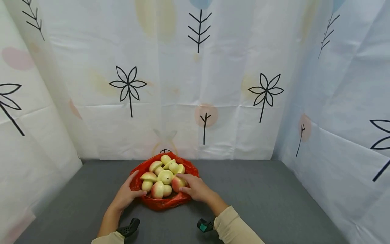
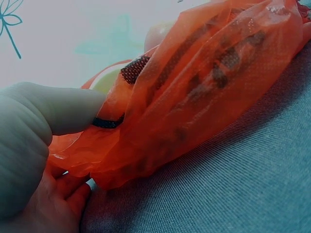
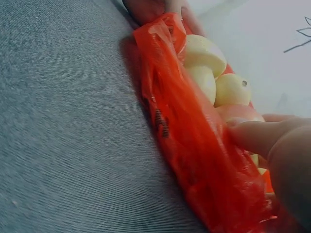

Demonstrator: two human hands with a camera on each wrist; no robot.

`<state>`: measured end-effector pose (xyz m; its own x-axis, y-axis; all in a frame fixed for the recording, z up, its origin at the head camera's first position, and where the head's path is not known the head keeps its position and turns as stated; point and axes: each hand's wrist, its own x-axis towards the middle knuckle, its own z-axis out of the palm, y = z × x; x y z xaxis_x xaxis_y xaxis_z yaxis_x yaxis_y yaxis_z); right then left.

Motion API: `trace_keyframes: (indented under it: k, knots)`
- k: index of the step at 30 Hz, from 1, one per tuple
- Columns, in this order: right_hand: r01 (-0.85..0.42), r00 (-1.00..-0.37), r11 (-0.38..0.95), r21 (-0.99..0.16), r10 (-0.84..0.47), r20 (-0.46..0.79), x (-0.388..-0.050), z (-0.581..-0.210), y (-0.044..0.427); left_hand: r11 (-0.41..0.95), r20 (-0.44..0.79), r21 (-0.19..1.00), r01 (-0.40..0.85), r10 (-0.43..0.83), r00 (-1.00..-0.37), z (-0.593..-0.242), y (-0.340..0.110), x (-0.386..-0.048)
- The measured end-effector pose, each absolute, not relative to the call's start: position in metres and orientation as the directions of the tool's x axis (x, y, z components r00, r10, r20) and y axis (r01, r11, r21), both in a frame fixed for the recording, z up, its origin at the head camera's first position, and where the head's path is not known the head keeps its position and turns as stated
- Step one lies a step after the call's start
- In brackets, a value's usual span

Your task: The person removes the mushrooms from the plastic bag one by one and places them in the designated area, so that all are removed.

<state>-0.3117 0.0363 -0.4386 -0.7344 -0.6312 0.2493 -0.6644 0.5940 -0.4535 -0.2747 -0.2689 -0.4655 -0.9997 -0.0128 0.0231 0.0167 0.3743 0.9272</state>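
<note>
On left: L hand (image 1: 125, 196) pinches crinkled red plastic bag (image 1: 163, 204).
On right: R hand (image 1: 198, 188) prob. pinches part-hidden smooth, rounded red-yellow piece (image 1: 177, 184).
Piece: likely pick-up step; next needs bag steadied.

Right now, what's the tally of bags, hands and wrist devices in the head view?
Red bag: 1
Hands (left hand, right hand): 2
Black wrist devices: 2
Total: 5, excluding the mushroom-shaped pieces, too overlapped to count

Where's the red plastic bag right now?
In the head view, the red plastic bag sits left of centre on the grey surface, before the patterned backdrop, between the left hand and the right hand.
</note>
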Motion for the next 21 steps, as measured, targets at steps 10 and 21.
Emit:
trace_keyframes:
  k: [10,21]
  knots:
    - [-0.664,-0.716,0.606,-0.437,-0.684,0.139,-0.317,-0.422,0.039,0.366,0.032,0.930,0.026,-0.009,-0.999,-0.467,-0.269,-0.276]
    - [-0.690,-0.714,0.570,-0.447,-0.638,0.287,-0.321,-0.410,0.051,0.369,0.030,0.929,0.023,-0.014,-0.999,-0.467,-0.270,-0.276]
